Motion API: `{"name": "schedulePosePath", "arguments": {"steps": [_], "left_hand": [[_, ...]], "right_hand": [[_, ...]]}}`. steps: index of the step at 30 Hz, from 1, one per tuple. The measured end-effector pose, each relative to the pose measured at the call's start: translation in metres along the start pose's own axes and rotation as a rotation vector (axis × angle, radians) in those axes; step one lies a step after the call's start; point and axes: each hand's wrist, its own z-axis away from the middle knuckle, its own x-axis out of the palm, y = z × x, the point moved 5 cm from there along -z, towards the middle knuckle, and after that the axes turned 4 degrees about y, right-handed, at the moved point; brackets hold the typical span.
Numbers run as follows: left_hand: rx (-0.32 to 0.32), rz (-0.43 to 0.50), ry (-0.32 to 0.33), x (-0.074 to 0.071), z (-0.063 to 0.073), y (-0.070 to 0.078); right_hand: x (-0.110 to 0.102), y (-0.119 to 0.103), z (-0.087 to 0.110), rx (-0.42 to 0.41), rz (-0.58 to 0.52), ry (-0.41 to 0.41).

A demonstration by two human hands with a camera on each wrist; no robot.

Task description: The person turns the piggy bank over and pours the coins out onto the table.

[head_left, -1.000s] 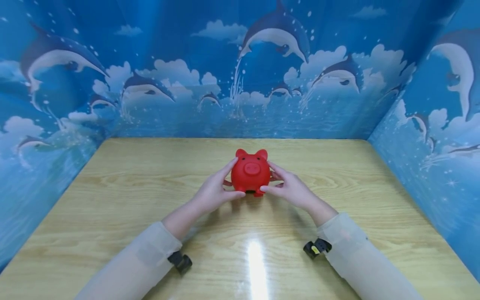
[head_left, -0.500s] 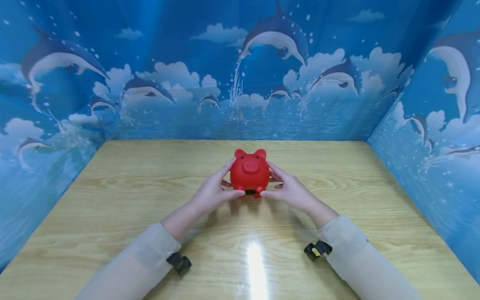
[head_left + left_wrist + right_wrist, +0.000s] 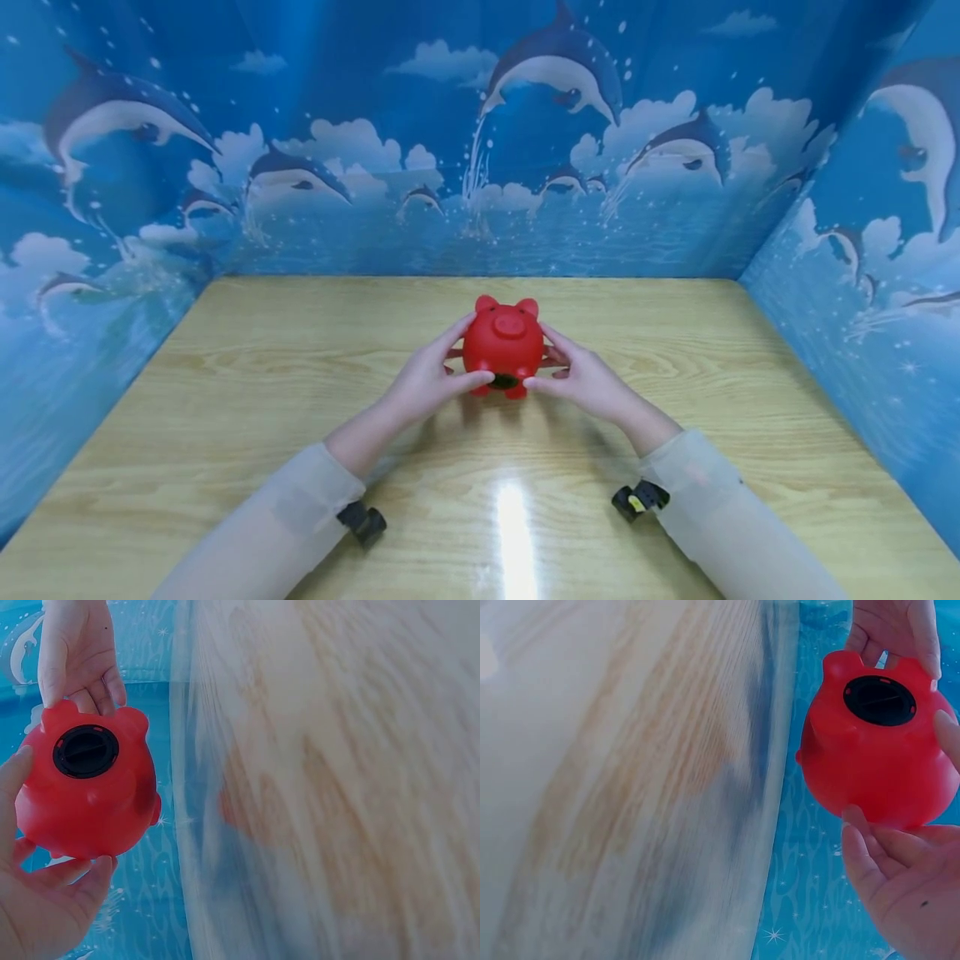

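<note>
A round red piggy bank [image 3: 502,346] is held above the table, its snout facing back toward the head camera and tipped upward. My left hand [image 3: 423,379] grips its left side, thumb low near a foot and fingers around the flank. On the opposite side my right hand [image 3: 588,383] holds it the same way, thumb at the other front foot. Both wrist views show the underside, where a black round plug [image 3: 85,751] sits between the feet. In the right wrist view the same black plug [image 3: 880,700] shows a straight ridge across it.
A glossy wood-grain table [image 3: 262,400] spreads beneath both arms, with a bright light reflection near its front. Blue dolphin-print curtains [image 3: 360,225] enclose the back and sides. A small black camera [image 3: 363,522] is strapped at each sleeve cuff.
The piggy bank has tilted back between both hands, so its snout points higher and more of the black plug underneath shows. The arms have stayed almost in place.
</note>
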Motion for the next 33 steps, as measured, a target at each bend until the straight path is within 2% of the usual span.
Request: {"name": "schedulePosePath", "arguments": {"steps": [33], "left_hand": [[-0.012,0.077,-0.005,0.0013,0.0002,0.0054]], "right_hand": [[-0.0036,0.0013,0.0016,0.002,-0.012,0.008]]}}
